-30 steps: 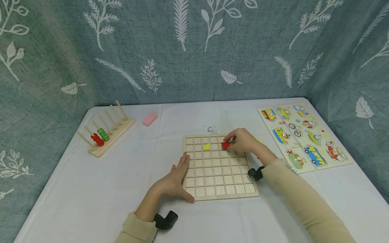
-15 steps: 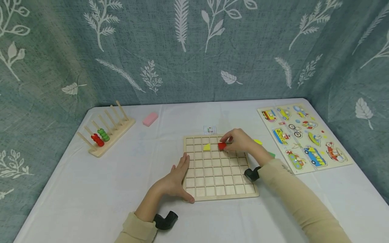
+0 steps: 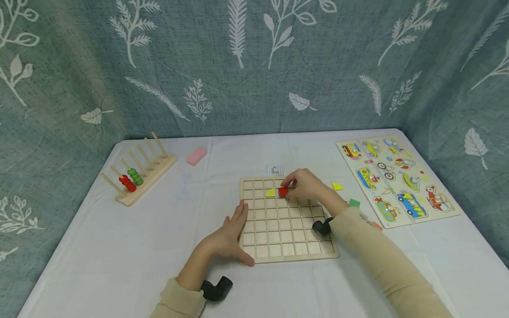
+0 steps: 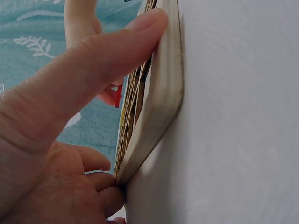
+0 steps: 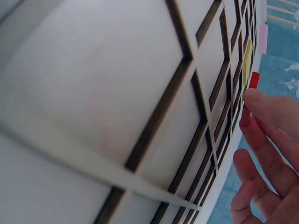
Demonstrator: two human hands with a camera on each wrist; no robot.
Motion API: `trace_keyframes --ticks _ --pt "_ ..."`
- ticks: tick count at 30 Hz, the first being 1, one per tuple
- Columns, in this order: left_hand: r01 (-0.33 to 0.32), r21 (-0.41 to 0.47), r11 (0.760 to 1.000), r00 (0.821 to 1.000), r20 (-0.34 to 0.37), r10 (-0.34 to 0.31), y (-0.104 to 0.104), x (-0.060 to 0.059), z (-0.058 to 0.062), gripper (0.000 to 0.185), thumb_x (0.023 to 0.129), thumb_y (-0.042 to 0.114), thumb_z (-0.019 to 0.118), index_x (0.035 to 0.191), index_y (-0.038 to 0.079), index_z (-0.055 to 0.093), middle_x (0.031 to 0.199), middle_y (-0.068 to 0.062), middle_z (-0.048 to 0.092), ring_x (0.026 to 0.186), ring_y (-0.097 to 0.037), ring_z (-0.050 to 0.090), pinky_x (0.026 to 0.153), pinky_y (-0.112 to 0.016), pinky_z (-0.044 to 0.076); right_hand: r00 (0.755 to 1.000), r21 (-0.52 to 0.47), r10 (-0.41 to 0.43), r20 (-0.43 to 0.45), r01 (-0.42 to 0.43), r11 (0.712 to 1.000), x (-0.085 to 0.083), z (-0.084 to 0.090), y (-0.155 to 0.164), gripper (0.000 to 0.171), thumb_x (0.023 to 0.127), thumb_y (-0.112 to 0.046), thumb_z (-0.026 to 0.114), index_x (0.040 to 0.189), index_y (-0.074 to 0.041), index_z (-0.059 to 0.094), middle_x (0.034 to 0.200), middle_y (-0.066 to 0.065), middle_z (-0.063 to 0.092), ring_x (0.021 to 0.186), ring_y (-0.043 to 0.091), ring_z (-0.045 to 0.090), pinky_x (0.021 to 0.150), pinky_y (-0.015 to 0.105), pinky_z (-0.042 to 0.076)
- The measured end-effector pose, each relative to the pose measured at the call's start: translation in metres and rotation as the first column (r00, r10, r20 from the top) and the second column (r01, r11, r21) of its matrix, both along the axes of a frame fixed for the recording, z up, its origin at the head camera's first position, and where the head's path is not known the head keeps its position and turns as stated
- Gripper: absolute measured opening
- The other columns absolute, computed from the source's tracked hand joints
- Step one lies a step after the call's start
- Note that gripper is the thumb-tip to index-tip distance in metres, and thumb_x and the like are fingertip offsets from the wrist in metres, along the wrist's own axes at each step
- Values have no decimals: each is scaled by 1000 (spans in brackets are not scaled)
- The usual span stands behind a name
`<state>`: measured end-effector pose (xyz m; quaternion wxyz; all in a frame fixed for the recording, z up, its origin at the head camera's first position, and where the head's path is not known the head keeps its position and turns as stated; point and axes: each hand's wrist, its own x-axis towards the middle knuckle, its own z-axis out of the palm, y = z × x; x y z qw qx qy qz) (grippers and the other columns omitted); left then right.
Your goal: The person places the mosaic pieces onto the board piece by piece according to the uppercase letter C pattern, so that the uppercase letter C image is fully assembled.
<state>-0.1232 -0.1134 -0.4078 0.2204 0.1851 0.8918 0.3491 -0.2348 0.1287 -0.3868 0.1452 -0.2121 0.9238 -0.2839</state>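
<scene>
A wooden grid board [image 3: 286, 225] lies on the white table. The left hand [image 3: 226, 238] rests against its left side, fingers straight along the edge and thumb at the near-left corner; in the left wrist view the thumb [image 4: 107, 56] presses on the rim. Between thumb and fingertips, the right hand [image 3: 306, 185] pinches a small red tile [image 3: 283, 191] over the board's second row from the far side. A yellow tile [image 3: 271, 192] with a curved side sits in a cell just left of it. In the right wrist view the red tile [image 5: 254, 80] appears edge-on, tilted to the board.
Right of the board lie a yellow piece [image 3: 337, 186], a green piece [image 3: 354, 203] and an orange piece [image 3: 377, 226], partly behind the sleeve. Beyond are a vehicle puzzle [image 3: 397, 176], a patterned card [image 3: 275, 170], a pink block [image 3: 196, 156] and a peg rack [image 3: 145, 176] with beads.
The right hand has moved left with the red tile, closer to the yellow tile on the board. Loose pieces at the right have come into sight. The left hand stays put.
</scene>
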Motion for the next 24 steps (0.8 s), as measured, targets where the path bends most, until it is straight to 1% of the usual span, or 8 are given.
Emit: trace_keyframes --ticks 7,16,20,24 --pt "2 -2 1000 1000 -5 -2 0 0 0 135 48 25 91 144 -4 1 151 -16 -10 138 -26 -6 110 -48 3 1000 -4 24 -16 -24 1000 -2 -1 -5 26 74 -10 74 99 -4 70 94 6 66 83 20 55 72 31 46" --pt "3 2 1000 1000 -5 -3 -1 -1 -1 135 48 26 91 144 -4 1 151 -17 -9 138 -27 -5 109 -49 3 999 28 31 -23 -31 999 -2 -1 -9 25 74 -11 75 98 -6 71 95 5 67 85 20 56 75 32 47" --pt "3 9 1000 1000 -7 -3 -1 -1 -2 135 48 26 91 144 -4 1 151 -16 -9 138 -26 -5 109 -49 3 999 54 25 -39 -23 998 -1 0 -11 25 74 -12 76 97 -6 71 93 5 67 82 19 56 73 31 47" --pt "4 12 1000 1000 -5 -4 -1 -1 -2 135 48 26 91 144 -4 1 151 -16 -9 138 -26 -5 110 -48 3 999 82 -4 -41 8 997 1 2 -13 25 73 -14 76 97 -8 71 93 4 67 80 18 57 72 32 48"
